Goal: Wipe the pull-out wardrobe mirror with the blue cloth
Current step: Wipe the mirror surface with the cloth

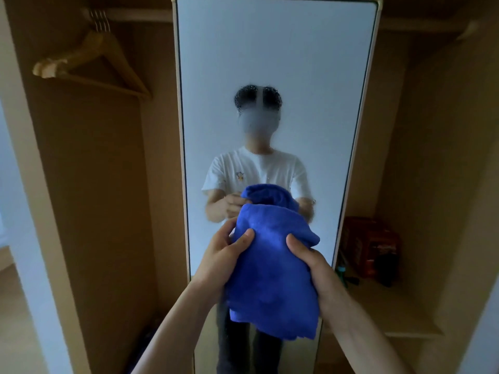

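The tall pull-out mirror [275, 63] stands upright straight ahead in a pale frame, between two wardrobe bays. I hold a bunched blue cloth [272, 276] in front of its lower half, a little short of the glass. My left hand [224, 252] grips the cloth's left side with the thumb on top. On the cloth's right side my right hand [310, 257] pinches a fold. The mirror reflects a person in a white T-shirt holding the same cloth. The cloth hides part of the lower glass.
Several wooden hangers [91, 63] hang from a rail in the left bay. On a shelf [391, 306] in the right bay sit a red-orange box [370, 247] and a green item [340, 273]. Wardrobe side panels close in on both sides.
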The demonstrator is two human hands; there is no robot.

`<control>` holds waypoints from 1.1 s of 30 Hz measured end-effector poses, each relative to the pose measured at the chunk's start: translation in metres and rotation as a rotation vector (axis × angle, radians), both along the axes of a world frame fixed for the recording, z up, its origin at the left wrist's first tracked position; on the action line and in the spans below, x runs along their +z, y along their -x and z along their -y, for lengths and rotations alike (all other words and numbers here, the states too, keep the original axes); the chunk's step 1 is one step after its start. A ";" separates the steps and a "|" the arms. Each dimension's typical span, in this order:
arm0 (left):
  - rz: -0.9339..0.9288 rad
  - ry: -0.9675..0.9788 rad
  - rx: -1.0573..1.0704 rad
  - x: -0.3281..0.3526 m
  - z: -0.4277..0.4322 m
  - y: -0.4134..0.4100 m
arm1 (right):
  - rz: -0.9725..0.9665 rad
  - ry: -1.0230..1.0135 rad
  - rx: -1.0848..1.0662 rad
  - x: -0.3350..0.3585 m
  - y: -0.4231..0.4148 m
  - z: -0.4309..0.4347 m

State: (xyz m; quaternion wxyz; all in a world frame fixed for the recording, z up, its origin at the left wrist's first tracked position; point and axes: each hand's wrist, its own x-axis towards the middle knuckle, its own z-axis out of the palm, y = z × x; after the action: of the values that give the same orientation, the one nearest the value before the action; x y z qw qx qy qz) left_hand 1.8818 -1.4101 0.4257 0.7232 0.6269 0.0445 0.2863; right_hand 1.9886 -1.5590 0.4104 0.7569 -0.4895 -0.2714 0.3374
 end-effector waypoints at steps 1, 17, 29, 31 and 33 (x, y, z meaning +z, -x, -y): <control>0.010 -0.007 -0.003 0.001 -0.002 0.000 | 0.021 0.000 -0.018 0.004 0.000 -0.001; 0.133 -0.658 0.683 0.030 -0.047 -0.001 | 0.660 0.024 -0.386 0.056 -0.019 0.008; -0.015 -0.707 0.780 0.037 -0.052 -0.018 | 0.856 0.086 -0.696 0.068 -0.042 0.017; -0.021 -0.705 0.781 0.037 -0.052 -0.019 | 0.834 0.033 -0.719 0.065 -0.044 0.017; -0.026 -0.704 0.786 0.037 -0.053 -0.019 | 0.801 0.005 -0.717 0.064 -0.045 0.018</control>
State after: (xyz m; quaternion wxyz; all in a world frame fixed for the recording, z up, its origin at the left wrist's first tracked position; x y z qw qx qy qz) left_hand 1.9010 -1.3572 0.4629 0.3063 0.7715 0.1862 0.5257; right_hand 2.0339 -1.5774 0.4741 0.6609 -0.6436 -0.3538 -0.1547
